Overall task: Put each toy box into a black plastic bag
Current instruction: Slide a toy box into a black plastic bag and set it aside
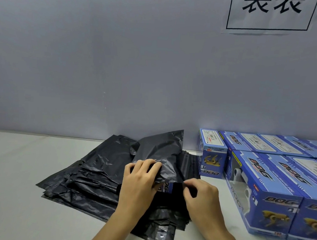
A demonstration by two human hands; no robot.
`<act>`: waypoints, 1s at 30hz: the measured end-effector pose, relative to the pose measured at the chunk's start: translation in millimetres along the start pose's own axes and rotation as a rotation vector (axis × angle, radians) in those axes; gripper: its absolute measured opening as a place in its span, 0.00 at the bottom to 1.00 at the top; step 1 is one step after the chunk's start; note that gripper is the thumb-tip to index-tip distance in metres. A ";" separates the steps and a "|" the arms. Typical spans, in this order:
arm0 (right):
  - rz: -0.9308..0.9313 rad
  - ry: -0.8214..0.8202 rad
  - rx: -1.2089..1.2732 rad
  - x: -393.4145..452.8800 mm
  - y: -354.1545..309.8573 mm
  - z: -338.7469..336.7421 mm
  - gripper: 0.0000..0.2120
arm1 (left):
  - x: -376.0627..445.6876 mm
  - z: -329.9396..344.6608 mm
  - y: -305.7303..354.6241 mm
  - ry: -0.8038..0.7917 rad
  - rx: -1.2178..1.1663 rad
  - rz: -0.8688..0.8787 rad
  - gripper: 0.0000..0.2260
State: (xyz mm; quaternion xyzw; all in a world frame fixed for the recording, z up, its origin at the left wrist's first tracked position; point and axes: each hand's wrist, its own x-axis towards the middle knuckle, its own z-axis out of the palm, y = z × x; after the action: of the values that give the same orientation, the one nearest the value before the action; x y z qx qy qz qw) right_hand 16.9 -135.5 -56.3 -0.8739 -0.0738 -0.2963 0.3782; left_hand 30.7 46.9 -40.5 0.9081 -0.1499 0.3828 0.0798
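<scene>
Head view: your left hand [140,177] grips the black bag [160,152] over a toy box [166,188] atop the bag pile [89,182]. Right hand [201,196] pinches the bag's edge. More boxes [263,193] stand right on the table [15,186].

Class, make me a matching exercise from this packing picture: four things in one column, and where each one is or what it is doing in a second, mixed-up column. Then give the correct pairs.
Things
1. left hand
2. right hand
3. pile of black bags
4. upright toy box

Places or states
A. lies flat on the table, left of centre
B. stands by the wall, right of the bags
C. holds the top of the bag over the half-covered box
D. pinches the bag's open edge

Pairs: 1-C, 2-D, 3-A, 4-B
</scene>
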 end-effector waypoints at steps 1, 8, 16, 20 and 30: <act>-0.007 -0.003 0.024 -1.1 -3.1 0.2 0.07 | 0.5 0.9 0.6 -0.004 0.002 -0.012 0.24; -0.131 -0.103 0.222 -14.8 -23.4 10.0 0.10 | 1.0 2.1 2.5 0.057 -0.041 -0.132 0.28; -0.068 -0.046 0.229 -9.3 -15.4 1.5 0.09 | 5.1 -4.2 -1.9 0.062 -0.171 -0.149 0.28; 0.066 0.039 0.242 -2.5 1.5 -4.0 0.14 | 2.6 -11.5 -17.3 0.019 -0.181 -0.373 0.30; 0.208 -0.046 0.369 7.7 16.1 -12.3 0.14 | -3.5 -4.4 -14.1 -0.050 -0.480 -0.556 0.08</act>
State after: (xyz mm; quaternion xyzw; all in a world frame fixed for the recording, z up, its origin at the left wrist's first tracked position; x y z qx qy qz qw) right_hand 23.2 -156.3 -55.2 -0.7993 -0.0446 -0.2172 0.5585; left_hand 30.1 62.1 -40.4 0.8786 0.0154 0.2782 0.3879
